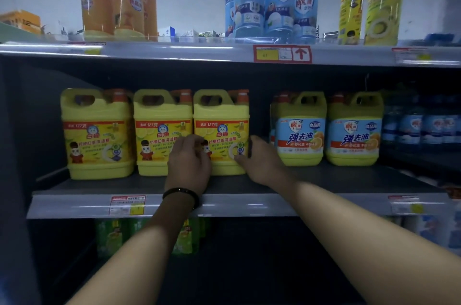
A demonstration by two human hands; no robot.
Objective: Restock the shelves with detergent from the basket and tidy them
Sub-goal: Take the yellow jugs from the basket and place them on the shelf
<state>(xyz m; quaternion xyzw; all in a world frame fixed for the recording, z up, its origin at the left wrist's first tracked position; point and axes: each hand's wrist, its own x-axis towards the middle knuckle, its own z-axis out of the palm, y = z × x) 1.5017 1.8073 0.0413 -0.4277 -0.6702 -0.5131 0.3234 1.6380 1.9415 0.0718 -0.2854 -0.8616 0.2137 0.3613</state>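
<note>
While both hands reach into middle shelf (349,180), third yellow jug (222,130) stands set back from front edge, touching second jug (162,130). Left hand (190,160) curled against jug's left front corner; right hand (259,160) cupped on right side, thumb on label. Open gap between this jug and blue-labelled jugs (299,127). Bare strip along front edge. Jugs: boxy glossy plastic, moulded handles, orange caps.

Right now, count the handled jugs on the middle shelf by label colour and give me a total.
Yellow-label jugs: 3
Blue-label jugs: 2 in the front row; the edge of another shows behind the left one, not counted
Total: 5

The left hand and right hand are on either side of the third yellow-label jug.
</note>
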